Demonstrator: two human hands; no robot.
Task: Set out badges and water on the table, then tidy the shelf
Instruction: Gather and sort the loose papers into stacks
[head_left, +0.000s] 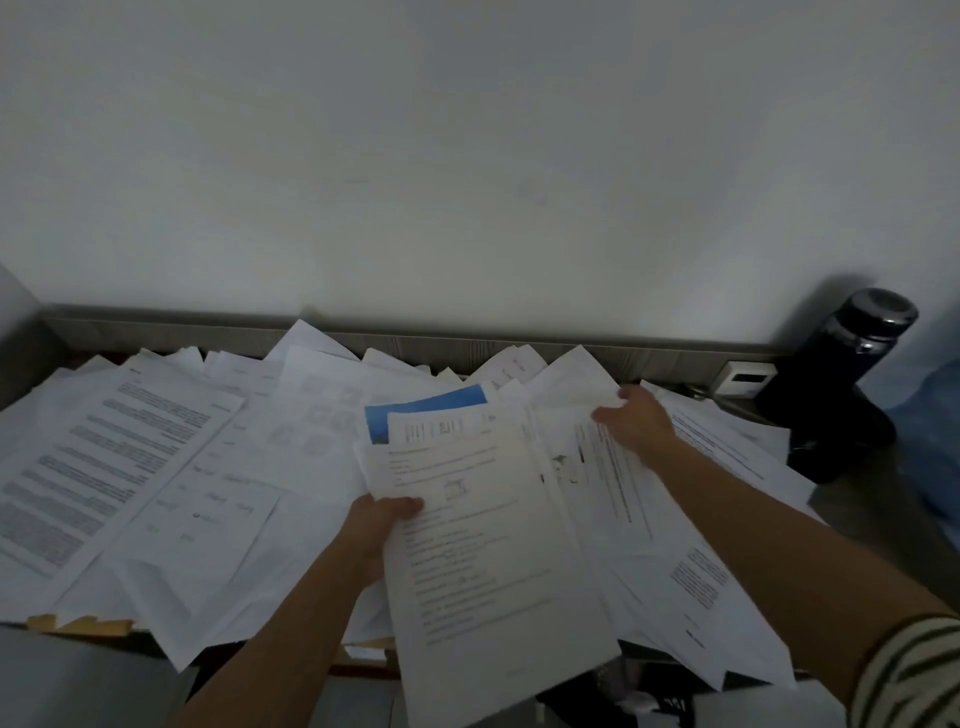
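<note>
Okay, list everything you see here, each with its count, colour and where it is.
papers: many, white, strewn all across
stack: one, white, held at centre
blue sheet: one, blue, behind the stack's top
sheet: one, white, back right
bottle: one, dark, far right by the wall
box: one, whitish, beside the bottle
surface: one, grey-brown, under the papers
sleeve: one, striped, right arm
left hand: one, grips the stack
right hand: one, fingers pinch the sheet
</note>
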